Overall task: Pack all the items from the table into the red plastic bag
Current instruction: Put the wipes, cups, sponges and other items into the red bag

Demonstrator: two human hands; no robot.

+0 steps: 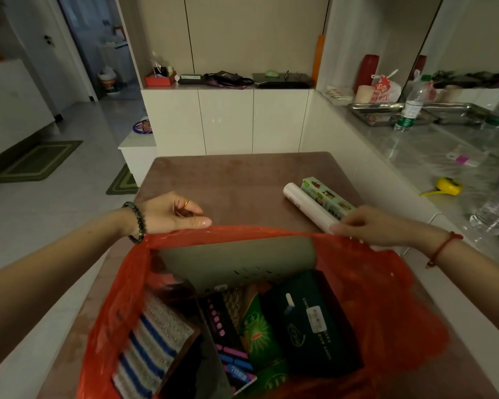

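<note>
Hands: left hand (170,214) pinches red bag (372,283) rim; right hand (366,226) grips white roll (303,203).
Beside roll: green box (326,194), touching.
Surface: brown desk (228,180).

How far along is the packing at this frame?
Mostly done: a grey board, sponge pack and dark green pack sit in the red plastic bag. In hand: left hand holds the rim, right hand grips the white roll. Left: that roll and the green box on the table.

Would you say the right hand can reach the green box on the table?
Probably yes: the right hand is at the near end of the white roll, and the green box lies beside it, uncovered.
</note>
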